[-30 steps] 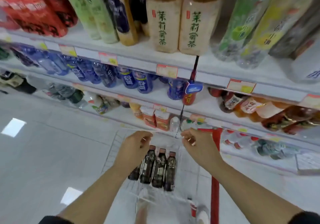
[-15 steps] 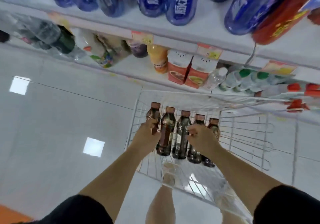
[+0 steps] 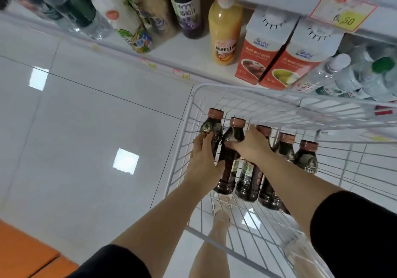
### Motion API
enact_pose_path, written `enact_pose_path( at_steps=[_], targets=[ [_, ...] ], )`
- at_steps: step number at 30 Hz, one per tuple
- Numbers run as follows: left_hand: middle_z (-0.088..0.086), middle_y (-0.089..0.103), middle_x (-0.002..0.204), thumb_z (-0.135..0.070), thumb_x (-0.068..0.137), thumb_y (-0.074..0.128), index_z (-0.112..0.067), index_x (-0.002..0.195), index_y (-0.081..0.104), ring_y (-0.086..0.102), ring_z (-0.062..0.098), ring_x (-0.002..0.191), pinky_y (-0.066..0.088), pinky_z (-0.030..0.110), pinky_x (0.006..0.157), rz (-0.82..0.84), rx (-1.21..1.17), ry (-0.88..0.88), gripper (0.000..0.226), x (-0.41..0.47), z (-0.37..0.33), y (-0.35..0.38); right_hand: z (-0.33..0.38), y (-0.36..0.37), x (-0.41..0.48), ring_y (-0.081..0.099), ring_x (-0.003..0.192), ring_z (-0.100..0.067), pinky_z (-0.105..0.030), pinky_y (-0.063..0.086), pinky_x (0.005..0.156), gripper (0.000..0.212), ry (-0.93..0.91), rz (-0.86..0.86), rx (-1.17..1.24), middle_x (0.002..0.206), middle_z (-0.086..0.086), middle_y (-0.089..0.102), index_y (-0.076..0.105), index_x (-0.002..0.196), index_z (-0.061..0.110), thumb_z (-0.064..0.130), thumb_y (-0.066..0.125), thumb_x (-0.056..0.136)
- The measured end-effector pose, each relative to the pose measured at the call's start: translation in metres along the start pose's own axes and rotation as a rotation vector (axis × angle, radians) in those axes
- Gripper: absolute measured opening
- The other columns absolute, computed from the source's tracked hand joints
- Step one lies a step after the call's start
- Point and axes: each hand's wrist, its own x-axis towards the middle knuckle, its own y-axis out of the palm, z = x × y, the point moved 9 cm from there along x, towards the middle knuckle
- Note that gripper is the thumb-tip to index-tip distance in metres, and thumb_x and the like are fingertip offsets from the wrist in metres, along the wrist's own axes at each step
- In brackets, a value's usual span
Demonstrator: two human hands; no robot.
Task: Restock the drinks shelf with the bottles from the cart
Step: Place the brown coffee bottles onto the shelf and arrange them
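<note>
Several dark bottles with brown caps stand in a row inside the white wire cart (image 3: 217,88). My left hand (image 3: 203,161) is wrapped around the leftmost bottle (image 3: 211,127). My right hand (image 3: 250,145) grips the second bottle (image 3: 231,159) near its shoulder. A third bottle (image 3: 247,179) stands partly hidden behind my right wrist. Two more bottles (image 3: 307,156) stand untouched to the right.
The bottom shelf (image 3: 193,50) above the cart holds a yellow juice bottle (image 3: 224,34), two red-and-white cartons (image 3: 277,52) and clear water bottles (image 3: 352,75). Price tags (image 3: 342,11) hang on the shelf edge above. Glossy white floor (image 3: 86,127) spreads left; my leg (image 3: 209,256) shows under the cart.
My view has dropped from the upper shelves down to the cart. Both hands have closed on the two leftmost bottles; the right hand shifted left.
</note>
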Motion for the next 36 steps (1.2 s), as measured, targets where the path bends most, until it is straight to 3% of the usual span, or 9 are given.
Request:
enact_pose_path(
  at_steps=[2, 5, 10, 15, 19, 24, 30, 32, 36],
  targets=[
    [-0.004, 0.006, 0.153, -0.017, 0.086, 0.056, -0.026, 0.147, 0.013, 0.031, 0.027, 0.136, 0.038, 0.049, 0.105, -0.003, 0.013, 0.022, 0.075, 0.0, 0.0, 0.0, 0.003, -0.003, -0.002, 0.064, 0.084, -0.019, -0.025, 0.037, 0.054, 0.045, -0.017, -0.002, 0.033, 0.089, -0.001, 0.065, 0.06, 0.102, 0.012, 0.039, 0.077, 0.071],
    [0.004, 0.015, 0.153, -0.023, 0.087, 0.055, -0.025, 0.146, 0.015, 0.028, 0.03, 0.137, 0.034, 0.052, 0.107, -0.025, 0.019, 0.001, 0.072, 0.004, 0.0, 0.001, 0.008, -0.011, -0.019, 0.059, 0.07, -0.007, -0.018, 0.037, 0.052, 0.031, -0.085, -0.053, 0.099, 0.077, 0.007, 0.062, 0.064, 0.083, 0.018, 0.037, 0.08, 0.065],
    [0.005, 0.036, 0.139, -0.011, 0.085, 0.056, -0.021, 0.143, 0.027, 0.037, 0.025, 0.126, 0.035, 0.039, 0.102, -0.092, 0.024, 0.003, 0.067, 0.002, -0.006, -0.005, -0.004, -0.041, -0.065, 0.056, 0.083, 0.002, -0.005, 0.035, 0.067, 0.045, -0.215, -0.166, 0.268, 0.092, 0.013, 0.061, 0.056, 0.104, 0.027, 0.035, 0.08, 0.067],
    [0.005, 0.03, 0.142, -0.027, 0.085, 0.063, -0.024, 0.145, 0.02, 0.044, 0.027, 0.123, 0.044, 0.04, 0.093, 0.042, 0.135, -0.036, 0.074, 0.01, -0.006, 0.018, -0.04, -0.092, -0.081, 0.06, 0.089, -0.013, -0.028, 0.044, 0.076, 0.031, -0.138, -0.293, 0.383, 0.088, 0.009, 0.064, 0.058, 0.093, 0.027, 0.038, 0.076, 0.07],
    [0.006, 0.047, 0.135, -0.034, 0.079, 0.069, -0.02, 0.145, 0.021, 0.053, 0.025, 0.115, 0.049, 0.041, 0.092, 0.202, 0.144, -0.146, 0.082, 0.015, 0.008, 0.047, -0.059, -0.102, -0.082, 0.057, 0.089, -0.016, -0.026, 0.038, 0.07, 0.039, -0.123, -0.313, 0.249, 0.095, 0.004, 0.063, 0.058, 0.097, 0.027, 0.039, 0.079, 0.067],
    [0.009, 0.054, 0.121, -0.028, 0.081, 0.067, -0.012, 0.138, 0.026, 0.057, 0.027, 0.105, 0.05, 0.043, 0.088, 0.142, 0.156, -0.169, 0.072, 0.023, 0.007, 0.054, -0.088, -0.093, -0.066, 0.055, 0.09, -0.014, -0.025, 0.037, 0.076, 0.041, -0.023, -0.323, 0.201, 0.097, 0.007, 0.062, 0.053, 0.099, 0.028, 0.047, 0.076, 0.069],
    [0.011, 0.057, 0.116, -0.022, 0.081, 0.067, -0.009, 0.134, 0.029, 0.057, 0.027, 0.102, 0.046, 0.033, 0.076, 0.122, 0.158, -0.182, 0.066, 0.03, 0.008, 0.053, -0.111, -0.069, -0.051, 0.052, 0.113, -0.024, -0.037, 0.044, 0.093, 0.089, 0.035, -0.294, 0.199, 0.123, -0.003, 0.052, 0.034, 0.128, 0.022, 0.039, 0.085, 0.057],
    [0.009, 0.058, 0.117, -0.024, 0.081, 0.068, -0.01, 0.134, 0.031, 0.057, 0.026, 0.102, 0.043, 0.031, 0.075, 0.139, 0.126, -0.193, 0.066, 0.028, 0.008, 0.052, -0.119, -0.063, -0.054, 0.054, 0.109, -0.024, -0.034, 0.044, 0.09, 0.092, 0.094, -0.266, 0.274, 0.119, -0.003, 0.054, 0.031, 0.132, 0.017, 0.031, 0.086, 0.059],
    [0.004, 0.061, 0.107, -0.032, 0.076, 0.07, -0.015, 0.12, 0.047, 0.059, 0.023, 0.097, 0.05, 0.035, 0.083, 0.2, 0.025, -0.212, 0.053, 0.017, -0.003, 0.046, -0.13, -0.06, -0.064, 0.06, 0.094, -0.023, -0.03, 0.044, 0.078, 0.072, 0.158, -0.177, 0.319, 0.104, -0.002, 0.062, 0.041, 0.122, 0.013, 0.024, 0.084, 0.064]
  ],
)
